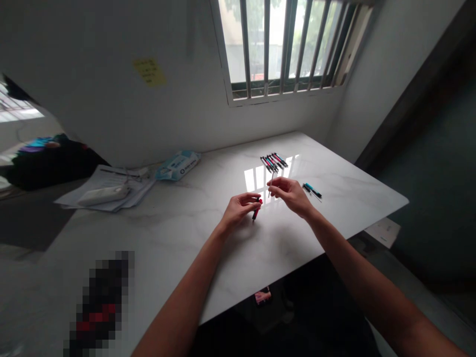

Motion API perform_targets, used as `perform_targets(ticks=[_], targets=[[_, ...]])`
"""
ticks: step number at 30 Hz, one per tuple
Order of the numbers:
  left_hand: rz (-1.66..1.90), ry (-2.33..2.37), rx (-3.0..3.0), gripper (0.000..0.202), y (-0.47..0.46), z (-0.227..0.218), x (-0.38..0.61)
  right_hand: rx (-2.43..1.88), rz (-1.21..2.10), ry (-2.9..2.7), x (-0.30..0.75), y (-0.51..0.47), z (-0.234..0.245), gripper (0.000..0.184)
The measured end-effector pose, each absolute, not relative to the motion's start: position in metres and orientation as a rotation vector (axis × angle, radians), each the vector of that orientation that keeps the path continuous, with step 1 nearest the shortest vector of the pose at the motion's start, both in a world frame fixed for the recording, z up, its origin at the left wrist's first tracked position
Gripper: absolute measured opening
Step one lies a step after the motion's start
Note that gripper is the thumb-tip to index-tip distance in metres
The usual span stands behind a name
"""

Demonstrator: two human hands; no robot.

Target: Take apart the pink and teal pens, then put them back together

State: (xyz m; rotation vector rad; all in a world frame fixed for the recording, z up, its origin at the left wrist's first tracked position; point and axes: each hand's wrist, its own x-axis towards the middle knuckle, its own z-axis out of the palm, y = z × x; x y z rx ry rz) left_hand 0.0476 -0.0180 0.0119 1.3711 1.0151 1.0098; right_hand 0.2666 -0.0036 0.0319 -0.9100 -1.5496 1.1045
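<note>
My left hand [239, 209] is closed around red and black pen parts [255, 213], held tilted above the marble-patterned table [193, 238]. Between the thumb and fingers of my right hand [288, 192] is a thin pale pen refill [269, 191], roughly upright. The two hands are apart, with a small gap between them. Behind my right hand lies a row of several pens [274, 161] in red, teal and black. To its right are teal and black pen parts [312, 190] with a thin pale stick beside them.
A blue and white wipes packet [179, 165] lies near the wall. Left of it, a white case-like object [104, 195] rests on papers [136, 197]. A barred window [282, 49] is behind the table, and a yellow note [149, 72] is on the wall. A phone [263, 295] shows below the front edge.
</note>
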Motion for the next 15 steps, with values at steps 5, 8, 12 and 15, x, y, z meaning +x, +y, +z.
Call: perform_targets(ticks=[5,8,12,15], targets=[[1.015,0.990,1.366,0.048,-0.016,0.011,0.046,-0.898,1.085,-1.558,0.252,-0.003,0.029,0.033],[1.015,0.966,1.365,0.047,-0.016,0.012,0.047,-0.911,1.077,-1.625,0.250,-0.004,0.026,0.030],[1.036,0.959,1.353,0.050,-0.017,0.013,0.047,-0.902,1.083,-1.780,0.259,-0.006,0.026,0.034],[1.080,0.996,1.332,0.055,-0.017,0.015,0.045,-1.089,0.852,-1.794,0.280,0.000,0.022,0.031]])
